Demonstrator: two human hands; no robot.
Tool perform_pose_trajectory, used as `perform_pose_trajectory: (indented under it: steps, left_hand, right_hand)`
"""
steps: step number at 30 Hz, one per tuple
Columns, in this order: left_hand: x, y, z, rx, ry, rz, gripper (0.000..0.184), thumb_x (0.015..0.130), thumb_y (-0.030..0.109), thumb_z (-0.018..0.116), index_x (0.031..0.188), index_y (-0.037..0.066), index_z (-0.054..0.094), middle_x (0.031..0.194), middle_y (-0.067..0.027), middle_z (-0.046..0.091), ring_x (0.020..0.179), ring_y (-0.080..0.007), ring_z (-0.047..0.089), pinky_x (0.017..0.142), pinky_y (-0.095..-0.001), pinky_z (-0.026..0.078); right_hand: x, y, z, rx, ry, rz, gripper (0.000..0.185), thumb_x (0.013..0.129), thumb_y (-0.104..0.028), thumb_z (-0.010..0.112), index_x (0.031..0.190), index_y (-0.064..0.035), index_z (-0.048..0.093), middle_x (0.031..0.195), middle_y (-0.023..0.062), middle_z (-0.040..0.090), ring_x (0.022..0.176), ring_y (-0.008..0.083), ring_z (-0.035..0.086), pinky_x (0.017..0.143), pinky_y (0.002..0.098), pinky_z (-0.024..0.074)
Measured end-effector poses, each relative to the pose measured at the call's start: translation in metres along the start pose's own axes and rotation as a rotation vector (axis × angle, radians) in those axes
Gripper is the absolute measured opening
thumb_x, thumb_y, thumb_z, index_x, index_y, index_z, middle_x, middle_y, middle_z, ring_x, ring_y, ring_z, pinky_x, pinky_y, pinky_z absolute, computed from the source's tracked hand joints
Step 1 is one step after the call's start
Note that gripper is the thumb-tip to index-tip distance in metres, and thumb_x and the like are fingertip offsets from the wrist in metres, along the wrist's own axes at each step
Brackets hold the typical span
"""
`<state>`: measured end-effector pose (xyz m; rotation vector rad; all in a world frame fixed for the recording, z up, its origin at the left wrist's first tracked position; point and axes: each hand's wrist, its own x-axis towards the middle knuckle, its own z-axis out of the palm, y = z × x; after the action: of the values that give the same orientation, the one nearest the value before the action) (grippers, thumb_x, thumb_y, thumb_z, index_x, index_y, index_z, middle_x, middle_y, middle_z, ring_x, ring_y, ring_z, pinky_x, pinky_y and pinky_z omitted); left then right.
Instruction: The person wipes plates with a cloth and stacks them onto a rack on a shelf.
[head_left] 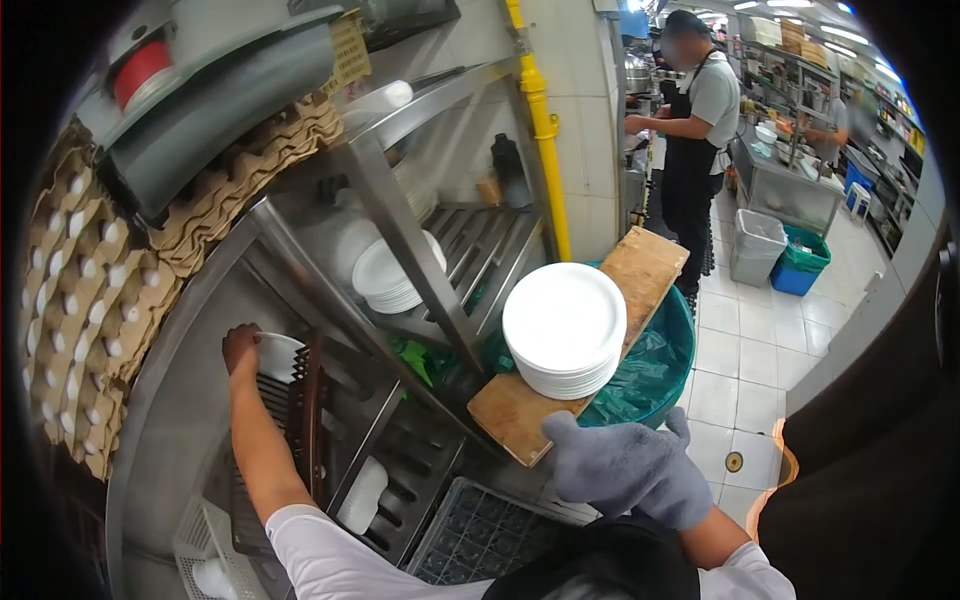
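Observation:
My left hand (240,350) reaches into a brown dish rack (312,400) and grips the edge of a white plate (281,357). A fluffy grey cloth (625,465) wraps my right hand (680,490), so its fingers are hidden. Just beyond the cloth, a stack of white plates (565,325) rests on a wooden board (515,415). The board lies across a large round bin with a green liner (650,350). More white plates (385,275) are piled on the metal shelf (440,230) behind the rack.
Trays of eggs (85,300) stand at the left. A white basket (205,550) and a grey glass rack (485,530) sit low in front. A yellow pipe (540,120) runs up the wall. Farther off, a person in a black apron (690,140) stands near the aisle bins (755,245).

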<state>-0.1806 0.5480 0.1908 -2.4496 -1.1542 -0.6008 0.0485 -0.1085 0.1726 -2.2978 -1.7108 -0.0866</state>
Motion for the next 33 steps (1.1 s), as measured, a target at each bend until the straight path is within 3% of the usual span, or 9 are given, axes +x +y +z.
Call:
perform_pose_trajectory:
  steps: [4, 7, 10, 11, 16, 18, 24, 30, 33]
  left_hand:
    - [-0.003, -0.019, -0.019, 0.02, 0.115, 0.065, 0.014, 0.086, 0.014, 0.064, 0.097, 0.01, 0.072, 0.103, -0.0156, 0.069, 0.1, -0.0393, 0.063, 0.088, -0.0515, 0.05]
    - [-0.007, 0.014, -0.047, 0.048, 0.133, 0.089, 0.016, 0.087, 0.014, 0.058, 0.094, 0.011, 0.072, 0.101, -0.0157, 0.069, 0.101, -0.0392, 0.062, 0.089, -0.0513, 0.049]
    - [-0.021, 0.061, -0.087, 0.117, 0.158, 0.215, 0.018, 0.086, 0.01, 0.058, 0.094, 0.012, 0.074, 0.098, -0.0106, 0.071, 0.1, -0.0334, 0.063, 0.092, -0.0456, 0.048]
    - [-0.024, 0.066, -0.091, 0.132, 0.193, 0.249, 0.02, 0.085, 0.007, 0.058, 0.095, 0.011, 0.074, 0.097, -0.0088, 0.072, 0.1, -0.0316, 0.064, 0.089, -0.044, 0.05]
    - [-0.054, 0.075, -0.119, 0.05, 0.269, 0.28, 0.027, 0.081, 0.001, 0.058, 0.099, 0.011, 0.075, 0.107, -0.0053, 0.073, 0.106, -0.0292, 0.065, 0.095, -0.0409, 0.05]
    - [-0.07, 0.067, -0.121, 0.021, 0.502, 0.427, 0.03, 0.076, -0.003, 0.061, 0.1, 0.011, 0.074, 0.106, -0.0039, 0.073, 0.109, -0.0281, 0.065, 0.098, -0.0438, 0.049]
    - [-0.155, 0.128, -0.217, -0.081, 0.489, 0.548, 0.042, 0.064, -0.01, 0.062, 0.101, 0.008, 0.073, 0.104, -0.0106, 0.073, 0.101, -0.0342, 0.068, 0.093, -0.0472, 0.054]
    - [-0.216, 0.212, -0.236, -0.866, -0.173, -0.113, 0.014, 0.09, 0.003, 0.071, 0.103, 0.0, 0.072, 0.092, -0.0051, 0.075, 0.085, -0.0136, 0.068, 0.078, -0.0302, 0.053]
    - [-0.232, 0.259, -0.224, -1.22, -0.304, -0.192, 0.04, 0.09, 0.026, 0.079, 0.113, -0.005, 0.069, 0.097, -0.0066, 0.074, 0.085, -0.0133, 0.067, 0.079, -0.0288, 0.053]
  right_hand:
    - [0.024, -0.007, 0.012, -0.221, -0.052, -0.114, 0.027, 0.084, -0.008, 0.064, 0.109, 0.0032, 0.063, 0.087, 0.0066, 0.064, 0.08, 0.0224, 0.069, 0.064, 0.0361, 0.0573]
    - [0.059, -0.005, 0.082, -0.141, -0.065, -0.574, 0.026, 0.082, -0.006, 0.064, 0.103, 0.0079, 0.063, 0.068, 0.0008, 0.058, 0.061, 0.0189, 0.066, 0.051, 0.032, 0.0532]
    - [0.073, -0.043, 0.106, -1.014, 0.481, -0.698, 0.02, 0.08, -0.01, 0.06, 0.096, 0.0019, 0.061, 0.08, 0.0084, 0.062, 0.065, 0.0245, 0.066, 0.061, 0.0417, 0.0575]
    - [0.077, -0.053, 0.105, -1.007, 0.492, -0.715, 0.02, 0.08, -0.01, 0.06, 0.096, 0.0019, 0.061, 0.08, 0.0084, 0.062, 0.065, 0.0245, 0.066, 0.061, 0.0417, 0.0575]
    - [0.109, -0.103, 0.092, -0.531, 0.514, -0.738, 0.021, 0.087, -0.016, 0.057, 0.098, 0.0026, 0.057, 0.084, 0.0084, 0.05, 0.081, 0.0209, 0.056, 0.067, 0.0401, 0.0478]
    - [0.115, -0.102, 0.089, -0.438, 0.512, -0.732, 0.022, 0.089, -0.017, 0.056, 0.098, 0.0027, 0.056, 0.084, 0.0084, 0.047, 0.084, 0.0201, 0.054, 0.068, 0.0397, 0.0458]
    - [0.086, -0.039, 0.077, -0.031, 0.191, -0.248, 0.032, 0.104, -0.021, 0.048, 0.121, 0.0061, 0.051, 0.11, 0.0147, 0.057, 0.096, 0.0269, 0.059, 0.085, 0.0375, 0.0507]
    - [0.077, -0.009, 0.073, 1.115, 0.244, -0.199, 0.018, 0.098, -0.007, 0.056, 0.109, 0.0063, 0.061, 0.103, 0.0183, 0.063, 0.092, 0.03, 0.066, 0.081, 0.0383, 0.0546]
    - [0.059, 0.014, 0.063, 1.563, 0.103, -0.115, 0.013, 0.096, -0.003, 0.059, 0.105, 0.0063, 0.064, 0.1, 0.0195, 0.065, 0.091, 0.0311, 0.068, 0.08, 0.0386, 0.0559]
